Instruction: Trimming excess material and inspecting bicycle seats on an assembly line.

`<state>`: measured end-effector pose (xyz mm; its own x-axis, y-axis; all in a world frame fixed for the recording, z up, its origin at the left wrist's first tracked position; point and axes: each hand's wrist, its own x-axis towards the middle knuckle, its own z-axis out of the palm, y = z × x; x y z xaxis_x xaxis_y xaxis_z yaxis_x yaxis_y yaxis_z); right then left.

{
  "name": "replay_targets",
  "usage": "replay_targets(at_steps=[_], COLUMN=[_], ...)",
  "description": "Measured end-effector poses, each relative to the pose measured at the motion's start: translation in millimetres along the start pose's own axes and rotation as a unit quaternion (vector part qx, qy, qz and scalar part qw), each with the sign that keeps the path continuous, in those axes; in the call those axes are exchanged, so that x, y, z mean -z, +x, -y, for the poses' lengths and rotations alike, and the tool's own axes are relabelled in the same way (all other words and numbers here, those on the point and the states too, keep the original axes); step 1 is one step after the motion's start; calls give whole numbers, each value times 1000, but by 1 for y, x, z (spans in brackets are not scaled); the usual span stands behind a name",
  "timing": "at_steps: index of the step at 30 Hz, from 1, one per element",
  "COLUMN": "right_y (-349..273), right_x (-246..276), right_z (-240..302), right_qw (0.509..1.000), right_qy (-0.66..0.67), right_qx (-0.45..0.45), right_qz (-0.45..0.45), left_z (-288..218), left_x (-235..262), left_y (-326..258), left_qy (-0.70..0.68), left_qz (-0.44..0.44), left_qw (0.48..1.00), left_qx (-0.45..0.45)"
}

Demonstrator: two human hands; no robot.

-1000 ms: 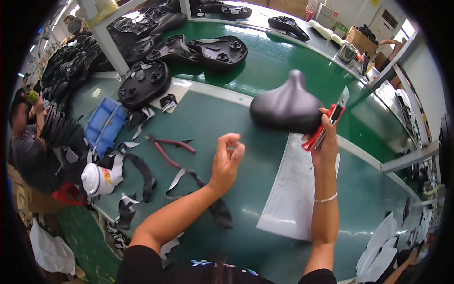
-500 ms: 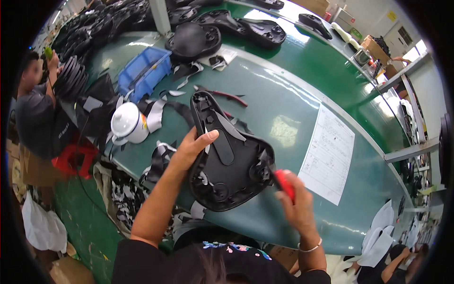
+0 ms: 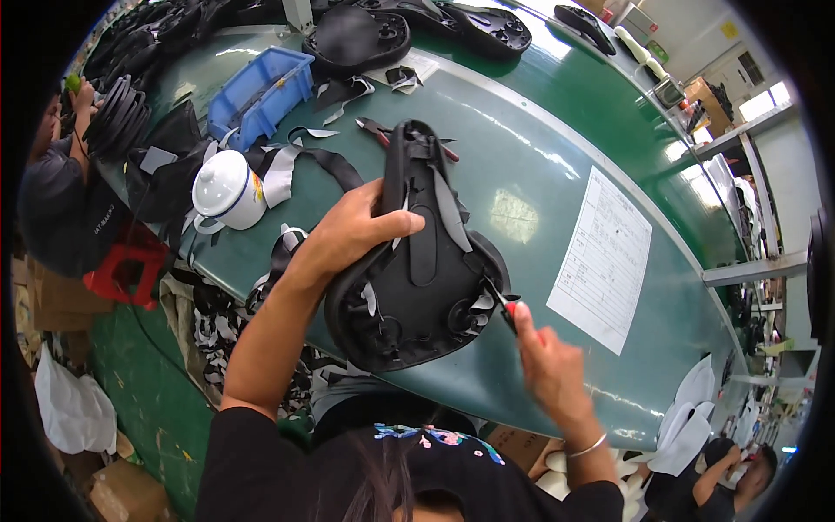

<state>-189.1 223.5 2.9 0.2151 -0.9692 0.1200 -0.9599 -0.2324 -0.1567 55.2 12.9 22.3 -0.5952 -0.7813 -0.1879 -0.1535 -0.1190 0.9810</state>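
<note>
Underside up, a black padded bicycle saddle [image 3: 409, 322] stands tilted over the table, its narrow end pointing away from me. My left hand [image 3: 365, 228] grips its left edge, thumb pressed on the inner face and fingers hidden beneath. A grey fabric flap [image 3: 450, 209] and pale scraps show along the inside rim. My right hand [image 3: 557, 374] is closed on a red-handled tool [image 3: 506, 304] whose thin metal tip reaches the saddle's right rim; its exact kind is unclear. Red-handled pliers [image 3: 374, 130] lie just beyond the saddle, partly covered by it.
A white lidded mug [image 3: 228, 191] and a blue bin [image 3: 261, 96] stand at the left among fabric scraps. A printed sheet [image 3: 602, 261] lies on the right of the green table. More saddles [image 3: 361, 39] are along the back. At far left a person [image 3: 65, 191] works near a red stool [image 3: 130, 265].
The saddle has turned slightly, its narrow end swinging right. The tool in my right hand has shifted up along the rim, and my left hand has moved with the saddle.
</note>
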Motion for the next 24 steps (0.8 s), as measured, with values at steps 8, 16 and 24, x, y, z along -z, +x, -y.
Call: replay_targets(at_steps=[8, 16, 24], right_y=[-43, 73, 59], right_x=[-18, -8, 10], right_z=[60, 41, 14], right_qw=[928, 915, 728], right_qy=[299, 316, 579], right_qx=[-211, -187, -259], right_qz=[-63, -166, -260], left_z=[16, 31, 11], left_x=[-21, -42, -52], left_y=[-61, -89, -65], left_qy=[-114, -157, 389], left_qz=[-184, -261, -140], left_qw=[976, 952, 874], left_qx=[23, -19, -255])
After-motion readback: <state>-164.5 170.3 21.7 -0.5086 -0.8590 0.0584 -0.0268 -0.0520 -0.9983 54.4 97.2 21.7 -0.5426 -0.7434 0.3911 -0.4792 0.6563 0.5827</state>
